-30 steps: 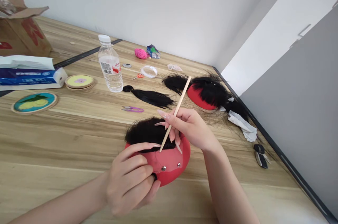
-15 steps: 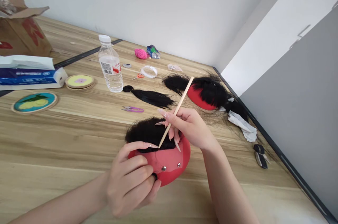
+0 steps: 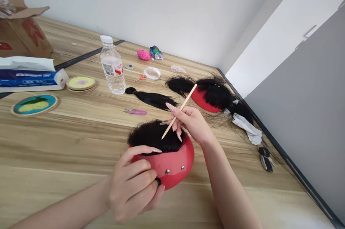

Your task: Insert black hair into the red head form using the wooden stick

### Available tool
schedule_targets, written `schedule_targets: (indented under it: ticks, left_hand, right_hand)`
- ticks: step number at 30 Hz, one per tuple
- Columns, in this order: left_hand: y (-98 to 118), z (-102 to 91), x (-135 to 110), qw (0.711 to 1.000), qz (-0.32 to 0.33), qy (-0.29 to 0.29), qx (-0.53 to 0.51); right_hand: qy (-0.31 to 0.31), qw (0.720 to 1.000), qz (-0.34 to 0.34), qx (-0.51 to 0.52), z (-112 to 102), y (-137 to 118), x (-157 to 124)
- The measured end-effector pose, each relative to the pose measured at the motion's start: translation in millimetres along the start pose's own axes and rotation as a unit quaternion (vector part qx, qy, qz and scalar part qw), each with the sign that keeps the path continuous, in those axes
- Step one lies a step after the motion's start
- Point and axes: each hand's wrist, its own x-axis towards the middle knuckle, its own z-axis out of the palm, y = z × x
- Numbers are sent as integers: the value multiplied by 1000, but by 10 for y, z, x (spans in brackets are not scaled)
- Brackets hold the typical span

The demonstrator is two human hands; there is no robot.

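A red dome-shaped form (image 3: 176,182) lies on the table. Black hair (image 3: 155,136) covers its top, and a clear sheet (image 3: 175,160) is fixed to the front with metal pins. My left hand (image 3: 136,180) is closed at the form's left front, its index finger along the hair's lower edge. Something small and black shows at its lower fingers; I cannot make out what. Between the fingers of my right hand (image 3: 190,123) is a slim wooden stick (image 3: 185,101), slanted over the hair, its lower end in front of the black hair.
A tied bundle of black hair (image 3: 156,99), purple thread snips (image 3: 135,111) and a water bottle (image 3: 112,67) stand or lie beyond. Another red form (image 3: 203,101) with hair is at right. Embroidery hoops (image 3: 35,105), a tissue pack (image 3: 29,79) and a carton (image 3: 24,31) are at left.
My right hand has lifted the stick's lower end up and away from the hair edge by the left index finger. My left hand and the form have stayed in place.
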Motion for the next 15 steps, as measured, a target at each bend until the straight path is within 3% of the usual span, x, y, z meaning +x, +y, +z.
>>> schedule_targets:
  ticks: [5,9,12,15]
  left_hand:
    - [-7,2,-22,1000,4,3,0]
    - [-1,-6,-26,1000,-1,0,-3]
    - [-2,-11,-21,1000,-2,-2,-2]
    - [-1,-5,-21,1000,5,-3,-1]
  right_hand:
    - [46,998,6,52,-53,109,108]
    - [86,996,-9,29,-123,196,183]
    - [121,991,-20,-58,-208,250,211]
    - [195,960,-41,-197,-313,255,196]
